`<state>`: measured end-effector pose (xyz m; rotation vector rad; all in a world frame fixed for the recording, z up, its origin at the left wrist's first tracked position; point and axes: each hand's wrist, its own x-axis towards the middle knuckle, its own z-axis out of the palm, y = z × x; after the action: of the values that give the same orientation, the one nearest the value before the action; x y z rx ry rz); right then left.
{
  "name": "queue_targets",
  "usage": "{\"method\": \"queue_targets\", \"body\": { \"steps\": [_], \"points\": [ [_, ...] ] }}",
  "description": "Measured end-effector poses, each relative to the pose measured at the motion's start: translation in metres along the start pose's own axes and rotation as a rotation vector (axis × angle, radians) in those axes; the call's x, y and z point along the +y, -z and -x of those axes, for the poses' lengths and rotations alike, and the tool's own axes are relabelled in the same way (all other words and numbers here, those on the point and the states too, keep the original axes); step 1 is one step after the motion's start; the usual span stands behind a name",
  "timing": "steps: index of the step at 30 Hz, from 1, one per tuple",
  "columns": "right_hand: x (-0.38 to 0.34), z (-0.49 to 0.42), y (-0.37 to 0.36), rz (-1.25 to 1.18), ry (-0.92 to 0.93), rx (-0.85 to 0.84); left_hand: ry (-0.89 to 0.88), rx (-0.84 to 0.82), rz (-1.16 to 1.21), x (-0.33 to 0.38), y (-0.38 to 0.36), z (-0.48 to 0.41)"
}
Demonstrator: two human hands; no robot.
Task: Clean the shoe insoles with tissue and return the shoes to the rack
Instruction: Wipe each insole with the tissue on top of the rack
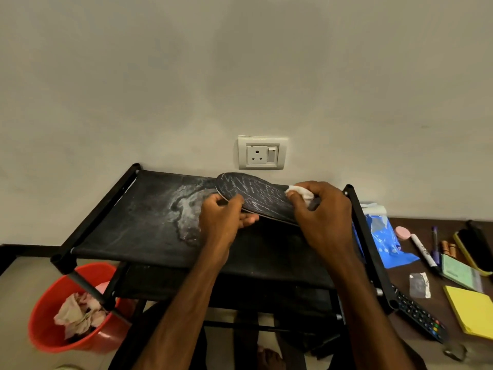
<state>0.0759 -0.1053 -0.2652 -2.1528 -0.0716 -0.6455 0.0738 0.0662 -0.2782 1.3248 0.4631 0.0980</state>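
The black rack [149, 231] fills the middle of my view, its top shelf streaked with pale marks. The red bucket [48, 329] of crumpled tissue sits on the floor by the rack's front-left corner.

Just above the shelf I hold the dark insole [256, 196], tilted, with its toe end to the left, toward the wall. My left hand [221, 217] has its fingers curled round the near edge, thumb on top, steadying it. My right hand [322, 212] has its fingers closed on a wad of white tissue [300, 193], pressed to the heel end.

To wipe well, I judge I should grip firmly with the left so the insole does not flex. I should also draw long strokes from heel to toe and turn the wad to a fresh face once it greys. I cannot make out the shoes.
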Motion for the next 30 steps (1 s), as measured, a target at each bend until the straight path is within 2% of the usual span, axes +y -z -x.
{"method": "queue_targets", "body": {
  "steps": [3, 5, 10, 13, 19, 23, 30],
  "points": [
    [0.004, 0.001, -0.006, -0.021, 0.02, -0.005, 0.069, -0.133, -0.049, -0.003, -0.011, 0.016],
    [0.009, 0.002, -0.009, -0.058, -0.003, -0.026, 0.032, -0.179, -0.206, -0.005, -0.01, 0.018],
    [0.017, 0.001, -0.001, -0.209, -0.118, -0.157, -0.127, -0.12, -0.734, -0.003, 0.008, 0.011],
    [0.02, -0.001, 0.0, -0.31, -0.176, -0.22, -0.149, -0.104, -0.906, -0.002, 0.014, 0.011],
    [0.02, -0.002, -0.006, -0.282, -0.212, -0.334, -0.129, -0.105, -1.12, 0.009, 0.025, 0.013],
    [0.015, -0.006, -0.012, -0.24, -0.199, -0.43, -0.194, -0.08, -1.207, 0.012, 0.025, 0.012],
    [-0.01, -0.021, -0.042, -0.088, -0.001, -0.534, -0.227, -0.22, -1.268, 0.008, 0.033, 0.0]
  ]
}}
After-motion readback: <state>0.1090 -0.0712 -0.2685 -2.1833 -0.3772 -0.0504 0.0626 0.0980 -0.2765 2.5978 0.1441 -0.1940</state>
